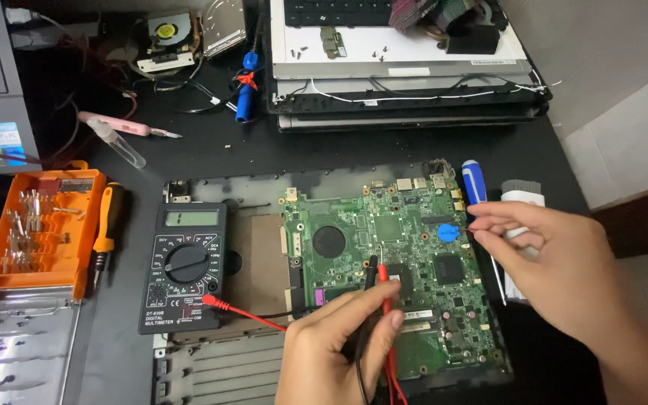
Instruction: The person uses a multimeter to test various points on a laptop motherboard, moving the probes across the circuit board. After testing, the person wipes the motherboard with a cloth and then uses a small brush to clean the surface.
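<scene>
The left hand at six o'clock has its grip closed on red and black probes touching the green circuit board. The right hand, three o'clock, pinches nothing visible. At nine o'clock, an orange tray holds metal bits.

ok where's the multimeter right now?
In the head view the multimeter lies left of the green circuit board, right of the orange screwdriver-bit case, ahead of the left hand, which holds its red and black probes.

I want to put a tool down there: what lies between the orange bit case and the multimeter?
In the head view, a screwdriver with an orange-and-black handle lies between the orange bit case and the multimeter, beside the case.
</scene>
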